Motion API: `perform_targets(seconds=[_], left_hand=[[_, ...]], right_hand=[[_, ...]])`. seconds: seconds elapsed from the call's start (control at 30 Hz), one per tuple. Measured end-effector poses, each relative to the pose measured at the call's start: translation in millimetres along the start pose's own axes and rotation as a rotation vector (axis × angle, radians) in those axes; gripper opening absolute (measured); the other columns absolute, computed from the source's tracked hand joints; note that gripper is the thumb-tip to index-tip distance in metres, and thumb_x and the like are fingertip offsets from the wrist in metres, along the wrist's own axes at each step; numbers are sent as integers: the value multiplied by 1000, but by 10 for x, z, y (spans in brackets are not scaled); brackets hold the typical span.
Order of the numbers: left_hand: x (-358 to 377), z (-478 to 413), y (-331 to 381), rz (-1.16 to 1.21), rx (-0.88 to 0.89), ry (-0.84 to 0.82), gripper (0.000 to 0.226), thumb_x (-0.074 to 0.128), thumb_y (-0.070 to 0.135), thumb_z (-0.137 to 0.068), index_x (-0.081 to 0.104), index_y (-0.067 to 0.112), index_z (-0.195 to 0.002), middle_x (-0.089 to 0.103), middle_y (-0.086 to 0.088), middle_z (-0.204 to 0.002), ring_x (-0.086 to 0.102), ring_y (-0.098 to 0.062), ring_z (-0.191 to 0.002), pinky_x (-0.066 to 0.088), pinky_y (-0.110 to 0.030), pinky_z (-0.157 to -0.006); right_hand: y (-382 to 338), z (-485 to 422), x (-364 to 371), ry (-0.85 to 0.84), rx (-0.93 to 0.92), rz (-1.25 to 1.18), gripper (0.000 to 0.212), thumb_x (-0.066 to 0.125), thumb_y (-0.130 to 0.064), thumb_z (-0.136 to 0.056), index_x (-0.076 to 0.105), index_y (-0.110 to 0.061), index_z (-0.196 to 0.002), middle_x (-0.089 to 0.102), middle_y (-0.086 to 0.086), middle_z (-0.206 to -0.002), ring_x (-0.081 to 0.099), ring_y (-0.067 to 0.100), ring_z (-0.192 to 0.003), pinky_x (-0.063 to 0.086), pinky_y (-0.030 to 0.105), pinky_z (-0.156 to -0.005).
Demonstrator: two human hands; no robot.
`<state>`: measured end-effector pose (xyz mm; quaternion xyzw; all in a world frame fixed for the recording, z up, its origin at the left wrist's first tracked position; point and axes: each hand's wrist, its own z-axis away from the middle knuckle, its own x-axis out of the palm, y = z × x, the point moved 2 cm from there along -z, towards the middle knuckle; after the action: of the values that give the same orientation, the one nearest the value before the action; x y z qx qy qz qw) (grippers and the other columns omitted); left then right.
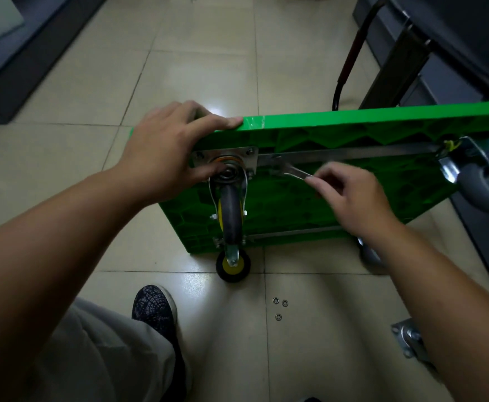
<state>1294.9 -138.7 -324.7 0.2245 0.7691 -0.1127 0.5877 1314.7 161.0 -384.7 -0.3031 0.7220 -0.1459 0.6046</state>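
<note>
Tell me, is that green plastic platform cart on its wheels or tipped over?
Tipped on its side: the green plastic cart shows its ribbed underside, and its grey caster wheel sticks out sideways.

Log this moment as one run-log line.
left hand: grips green cart deck edge | right hand: pinches wrench, head beside caster plate | floor: three small rings

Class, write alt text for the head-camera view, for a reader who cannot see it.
A person's right hand holds a wrench at the mounting plate of a caster under a green cart tipped on its side, while the left hand grips the cart's top edge. Three metal rings lie on the floor.
</note>
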Motion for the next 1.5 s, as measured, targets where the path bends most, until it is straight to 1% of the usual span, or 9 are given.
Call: perform_targets(seconds=[0.07,0.13,0.4,0.83,0.97,1.1,1.27,1.4,1.5], left_hand=[[3,-10,7,3,2,-4,67,65,52,-82,49,38,-145,60,-8,-122,55,-29,-104,34,-35,-80],[6,-27,5,13,-5,-6,67,67,51,-81,50,38,-145,60,-8,-123,55,-29,-105,34,-35,-80],[22,-34,1,1,-13,-2,67,67,49,-83,48,37,-147,60,-8,-125,55,-29,-106,36,-35,-79],[42,-45,-16,-2,-48,-7,68,62,52,-84,44,39,-148,57,-7,-127,53,-30,-109,43,-43,-82],[48,-41,-21,3,-46,-6,68,62,53,-84,44,39,-148,56,-6,-127,52,-29,-109,41,-41,-82],[54,-39,-27,-2,-49,1,69,63,51,-84,44,39,-149,57,-7,-127,52,-29,-109,35,-37,-82],[46,-36,-14,-4,-54,-2,69,63,51,-84,44,38,-149,56,-7,-128,51,-29,-110,35,-37,-83],[45,-39,-11,1,-52,-3,68,64,51,-84,44,38,-148,57,-7,-127,52,-29,-109,37,-39,-82],[42,-44,-18,3,-50,-2,69,65,50,-84,45,38,-149,57,-7,-127,52,-29,-110,37,-38,-82]], right_hand=[[162,174,225,46,172,-400,10,62,-17,-99,67,-18,-90,68,1,-76,62,12,-66,52,29,-63],[168,275,531,80,280,-600,13,59,-11,-101,65,-18,-92,69,2,-78,60,10,-61,50,22,-59],[-172,379,1357,189,386,-912,10,56,-13,-102,65,-11,-98,69,1,-81,60,14,-65,50,21,-62],[-190,392,1533,161,360,-967,12,57,-12,-102,66,-16,-96,65,-8,-78,60,11,-69,50,22,-64],[-191,299,1588,176,363,-968,14,59,-10,-101,67,-17,-92,67,-8,-76,62,9,-72,51,22,-66],[-211,222,1623,203,419,-1035,12,60,-4,-99,66,-10,-90,67,-10,-71,63,-1,-67,48,13,-63],[-279,178,1723,214,498,-1118,7,62,-6,-98,64,-5,-91,71,-11,-68,65,-2,-67,47,13,-62],[-274,189,1689,239,554,-1196,4,65,-4,-95,62,-4,-93,74,-3,-74,70,5,-71,52,16,-65],[-179,158,1600,226,528,-1142,8,67,-2,-93,60,-5,-91,71,8,-78,71,9,-70,53,18,-66]])
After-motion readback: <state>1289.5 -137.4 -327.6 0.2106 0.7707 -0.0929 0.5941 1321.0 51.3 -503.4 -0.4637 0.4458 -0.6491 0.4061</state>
